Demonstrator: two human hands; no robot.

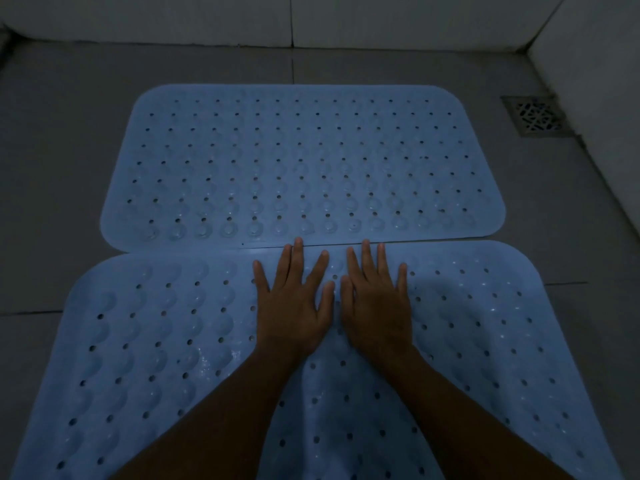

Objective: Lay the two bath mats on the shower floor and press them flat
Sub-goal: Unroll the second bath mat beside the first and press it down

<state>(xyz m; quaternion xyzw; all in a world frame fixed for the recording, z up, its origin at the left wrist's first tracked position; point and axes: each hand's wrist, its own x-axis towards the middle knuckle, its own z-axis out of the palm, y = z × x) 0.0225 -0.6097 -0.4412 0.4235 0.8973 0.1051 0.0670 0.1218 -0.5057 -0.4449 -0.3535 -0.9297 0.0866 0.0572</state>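
From my station the grey tiled shower floor fills the view, and both mats already lie on it. The near blue bath mat is the biggest shape, running under the forearms to the bottom edge. It looks rippled on either side of the hands, so I judge it is not yet seated. The far blue bath mat lies beyond it, long edge to long edge. Whether the two touch or overlap at the left end I cannot tell, and the far one looks flatter. The left hand and right hand rest side by side, palms down, on the near mat's far edge, fingers straight and spread, gripping nothing, the longest fingertips at the seam. I take these for thin, soft, floppy rubber sheets with suction cups, light and probably slick when wet. They want flat-palm pressure worked outward from the middle, not a pinch; to shift one I would lift a corner. A small square floor drain sits uncovered near the right wall.
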